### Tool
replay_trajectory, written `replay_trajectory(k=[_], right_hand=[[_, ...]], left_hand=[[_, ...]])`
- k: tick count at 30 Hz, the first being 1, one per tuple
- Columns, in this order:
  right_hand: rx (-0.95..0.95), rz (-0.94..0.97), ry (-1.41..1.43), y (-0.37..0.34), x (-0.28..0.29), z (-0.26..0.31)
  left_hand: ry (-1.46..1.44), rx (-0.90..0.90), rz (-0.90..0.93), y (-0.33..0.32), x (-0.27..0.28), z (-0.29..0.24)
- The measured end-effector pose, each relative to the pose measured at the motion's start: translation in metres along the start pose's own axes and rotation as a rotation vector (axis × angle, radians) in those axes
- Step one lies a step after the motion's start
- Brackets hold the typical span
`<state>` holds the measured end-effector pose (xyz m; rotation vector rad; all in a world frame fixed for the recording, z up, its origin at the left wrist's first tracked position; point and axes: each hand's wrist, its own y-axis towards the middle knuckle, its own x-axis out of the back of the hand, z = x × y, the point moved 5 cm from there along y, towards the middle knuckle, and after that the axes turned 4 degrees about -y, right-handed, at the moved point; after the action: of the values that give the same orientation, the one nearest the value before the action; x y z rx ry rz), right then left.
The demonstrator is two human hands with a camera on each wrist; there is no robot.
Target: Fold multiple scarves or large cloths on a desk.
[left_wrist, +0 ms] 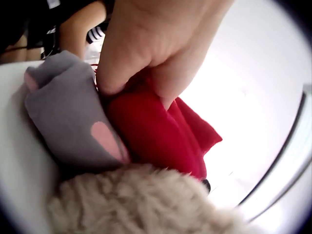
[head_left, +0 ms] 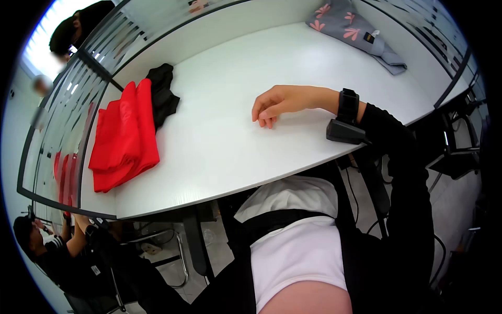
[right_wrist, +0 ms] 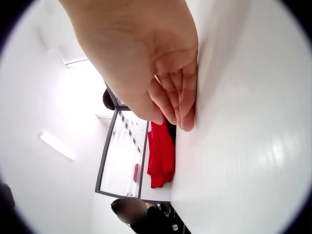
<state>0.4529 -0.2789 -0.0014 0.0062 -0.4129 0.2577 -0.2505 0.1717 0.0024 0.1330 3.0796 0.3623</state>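
Red cloth [left_wrist: 146,131], left hand [left_wrist: 158,46] gripping it, right hand [head_left: 280,103] (loosely curled) over tabletop [head_left: 219,152]

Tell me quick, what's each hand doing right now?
Left hand: closed, pinching red cloth.
Right hand: open, fingers loosely curled, holding nothing.

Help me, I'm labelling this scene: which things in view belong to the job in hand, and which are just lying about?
Likely in the job:
red cloth, pinched by the left hand
grey cloth and fluffy thing beside it
red pile, black cloth, patterned cloth on the desk

Likely lying about:
chair
cable
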Motion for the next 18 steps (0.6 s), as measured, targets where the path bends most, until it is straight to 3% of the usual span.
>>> replay_trajectory(k=[6,9,13,17,18], right_hand=[[0.026,0.078,-0.048,-0.004,0.003,0.002],[-0.018,-0.044,-0.228,-0.011,0.04,-0.008],[0.012,-0.803,-1.117,-0.064,0.158,-0.053],[-0.796,-1.088,-1.541,-0.135,0.234,-0.093],[-0.883,-1.056,-1.45,-0.153,0.242,-0.097]], left_hand=[[0.131,-0.027,-0.031,-0.013,0.0,-0.009],[0.197,-0.023,-0.046,-0.025,0.001,-0.016],[0.301,-0.027,-0.086,-0.047,0.004,-0.025],[0.484,-0.113,-0.19,-0.074,0.009,-0.055],[0.558,-0.178,-0.241,-0.084,0.005,-0.072]])
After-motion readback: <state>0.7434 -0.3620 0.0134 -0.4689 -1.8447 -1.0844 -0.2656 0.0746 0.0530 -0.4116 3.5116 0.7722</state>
